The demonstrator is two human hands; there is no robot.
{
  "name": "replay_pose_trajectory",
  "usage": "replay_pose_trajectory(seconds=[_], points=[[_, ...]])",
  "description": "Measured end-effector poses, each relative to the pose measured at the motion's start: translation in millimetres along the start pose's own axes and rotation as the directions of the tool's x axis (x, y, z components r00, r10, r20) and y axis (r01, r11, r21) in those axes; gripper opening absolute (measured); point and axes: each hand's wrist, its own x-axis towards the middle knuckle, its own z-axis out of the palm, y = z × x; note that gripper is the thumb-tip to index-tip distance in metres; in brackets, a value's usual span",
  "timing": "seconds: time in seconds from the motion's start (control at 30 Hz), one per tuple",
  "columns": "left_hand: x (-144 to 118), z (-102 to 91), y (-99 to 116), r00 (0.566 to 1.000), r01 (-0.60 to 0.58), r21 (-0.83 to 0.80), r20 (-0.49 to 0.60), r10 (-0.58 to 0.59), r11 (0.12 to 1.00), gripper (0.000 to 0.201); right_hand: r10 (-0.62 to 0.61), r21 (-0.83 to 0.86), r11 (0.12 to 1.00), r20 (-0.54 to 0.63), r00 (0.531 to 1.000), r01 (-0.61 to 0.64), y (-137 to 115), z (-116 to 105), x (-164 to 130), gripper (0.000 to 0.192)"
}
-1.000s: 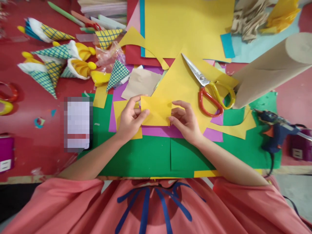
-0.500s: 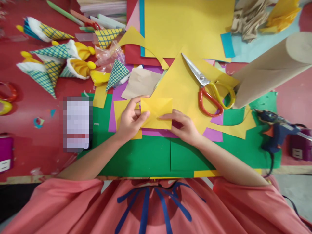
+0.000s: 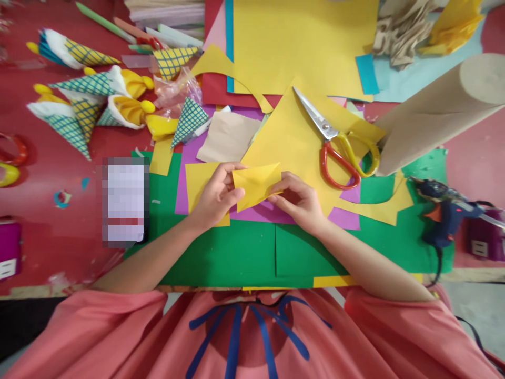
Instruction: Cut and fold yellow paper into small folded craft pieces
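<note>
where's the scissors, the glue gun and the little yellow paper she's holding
scissors (image 3: 329, 131): head view, on the pivot.
glue gun (image 3: 447, 210): head view, on the blue body.
small yellow paper (image 3: 256, 184): head view, on its middle.

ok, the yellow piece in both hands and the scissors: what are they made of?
Yellow piece: looks like thin matte craft paper or foam sheet; it bends and holds a crease. Scissors: shiny bare metal blades, with glossy red and yellow handles, probably plastic.
</note>
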Motion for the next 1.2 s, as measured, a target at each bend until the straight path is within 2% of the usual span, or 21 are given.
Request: replay_pose_trajectory(seconds=[0.13, 0.2, 0.3, 0.37, 0.43, 0.53, 0.7, 0.77, 0.83, 0.9, 0.97, 1.2], points=[[-0.9, -0.8, -2.2, 0.992, -0.07, -0.051, 0.1, 0.074, 0.996, 0.076, 0.081, 0.052, 0.996, -0.055, 0.995, -0.079, -0.1, 0.8, -1.1, 0.015], [-1.5, -1.0, -2.6, 0.984, -0.117, -0.006, 0.133, 0.116, 0.993, 0.081, 0.144, 0.094, 0.986, -0.09, 0.986, -0.135, 0.2, 1.1, -2.1, 0.019], [-2.3, -0.7, -2.5, 0.982, -0.139, 0.135, 0.146, 0.119, 0.981, 0.067, 0.217, 0.162, 0.967, -0.133, 0.967, -0.195, 0.0, 1.7, -2.7, 0.025], [-2.7, 0.1, -2.4, 0.987, -0.137, 0.205, 0.111, 0.116, 0.969, 0.053, 0.249, 0.221, 0.95, -0.122, 0.961, -0.219, -0.6, 2.5, -2.8, 0.025], [-3.0, 1.2, -2.9, 0.99, -0.13, 0.211, 0.076, 0.116, 0.969, 0.045, 0.272, 0.266, 0.934, -0.094, 0.958, -0.239, -1.0, 3.5, -2.8, 0.023], [-3.1, 2.7, -4.0, 0.99, -0.138, 0.174, 0.028, 0.135, 0.975, 0.046, 0.286, 0.324, 0.913, -0.076, 0.955, -0.248, -0.9, 5.5, -3.1, 0.021], [-3.0, 2.7, -1.8, 0.989, -0.146, 0.23, 0.002, 0.149, 0.962, 0.038, 0.279, 0.422, 0.874, -0.03, 0.96, -0.241, -2.6, 6.3, -3.5, 0.047], [-3.1, 2.3, 0.7, 0.988, -0.153, 0.236, 0.02, 0.153, 0.96, 0.032, 0.295, 0.392, 0.877, 0.02, 0.955, -0.279, -3.3, 5.1, -3.9, 0.055], [-3.3, 2.1, 3.1, 0.988, -0.154, 0.242, 0.032, 0.151, 0.958, 0.028, 0.305, 0.337, 0.892, 0.049, 0.951, -0.303, -3.1, 3.7, -4.4, 0.046], [-3.5, 2.0, 4.7, 0.99, -0.143, 0.256, 0.029, 0.14, 0.956, 0.027, 0.297, 0.28, 0.913, 0.039, 0.954, -0.296, -1.9, 2.9, -4.8, 0.031], [-3.7, 2.1, 5.3, 0.992, -0.127, 0.264, 0.023, 0.125, 0.956, 0.027, 0.288, 0.236, 0.93, 0.013, 0.958, -0.282, -0.6, 2.7, -5.1, 0.024], [-3.4, 2.5, 4.0, 0.995, -0.103, 0.214, 0.012, 0.103, 0.971, 0.026, 0.304, 0.131, 0.945, -0.008, 0.953, -0.301, 0.7, 2.6, -5.1, 0.024]])
